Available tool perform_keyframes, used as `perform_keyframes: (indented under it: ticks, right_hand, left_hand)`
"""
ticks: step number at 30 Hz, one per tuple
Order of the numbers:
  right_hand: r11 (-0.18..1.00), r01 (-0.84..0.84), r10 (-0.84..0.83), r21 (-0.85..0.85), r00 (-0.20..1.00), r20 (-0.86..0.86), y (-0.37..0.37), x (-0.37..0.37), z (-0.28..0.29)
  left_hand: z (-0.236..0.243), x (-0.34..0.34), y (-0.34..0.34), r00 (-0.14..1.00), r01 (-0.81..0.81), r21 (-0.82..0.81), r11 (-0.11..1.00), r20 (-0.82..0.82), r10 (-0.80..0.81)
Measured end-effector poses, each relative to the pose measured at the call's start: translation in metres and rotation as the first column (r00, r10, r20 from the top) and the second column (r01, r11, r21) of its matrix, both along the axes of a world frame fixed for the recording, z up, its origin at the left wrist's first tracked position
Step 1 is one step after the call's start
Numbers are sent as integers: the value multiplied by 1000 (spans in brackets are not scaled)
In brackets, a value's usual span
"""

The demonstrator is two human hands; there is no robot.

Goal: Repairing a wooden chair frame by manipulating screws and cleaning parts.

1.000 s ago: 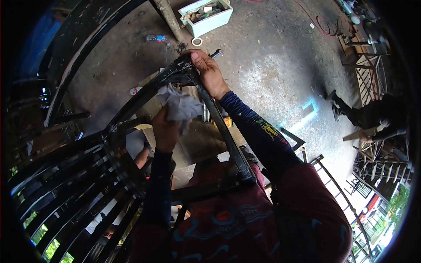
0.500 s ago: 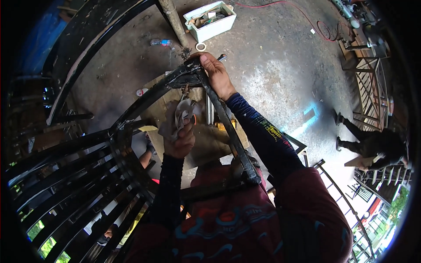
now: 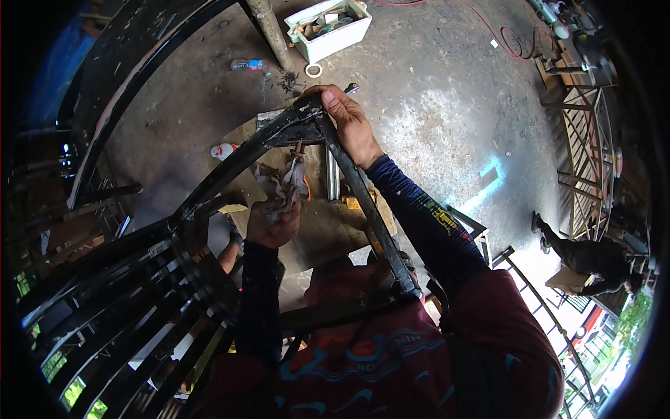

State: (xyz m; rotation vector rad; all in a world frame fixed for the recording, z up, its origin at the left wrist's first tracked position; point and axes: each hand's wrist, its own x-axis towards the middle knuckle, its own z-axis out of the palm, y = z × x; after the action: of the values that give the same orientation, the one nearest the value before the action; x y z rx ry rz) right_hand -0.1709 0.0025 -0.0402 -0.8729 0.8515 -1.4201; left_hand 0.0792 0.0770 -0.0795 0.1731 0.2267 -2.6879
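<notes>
A black frame (image 3: 227, 167), triangular at this end with a row of slats on the left, stands tilted in front of my body. My right hand (image 3: 351, 129) is closed over its far corner, thumb on top and fingers wrapped behind. Inside the triangle, my left hand (image 3: 274, 225) pinches a crumpled grey-white rag (image 3: 285, 187). The rag lies around or against a short rusty rod (image 3: 298, 150) below the corner's brace; their exact contact is hidden. The left fingertips are partly covered by the rag.
A white box of scraps (image 3: 331, 40), a tape roll (image 3: 313, 70) and a plastic bottle (image 3: 249, 64) lie on the concrete floor beyond the frame. Cardboard (image 3: 314, 234) is beneath it. A person (image 3: 593, 265) carrying a board is at the far right.
My left hand has shifted slightly left and down, and the rag now hangs more spread out. My right hand keeps its hold. The person at the right has moved lower in view.
</notes>
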Motion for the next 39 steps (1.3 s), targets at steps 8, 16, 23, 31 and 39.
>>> perform_keyframes:
  ticks: [8,16,23,31,39]
  right_hand:
    - [1000,-6,6,-4,1000,-1,-2,-1,0]
    - [1000,11,-12,-12,999,-51,3,-2,-10]
    - [998,39,-44,-48,993,-109,-6,-7,-22]
    - [998,43,-47,-40,995,-93,-2,-3,-19]
    - [999,43,-44,-9,999,-18,1,-3,-19]
  left_hand:
    - [36,-48,17,-54,486,-843,230,234,971]
    - [65,-61,24,-122,636,-716,288,275,954]
    - [62,-33,21,847,-475,-19,880,260,463]
    - [33,-35,29,923,-366,119,923,-83,377]
    - [24,-54,26,817,-275,294,915,-431,384]
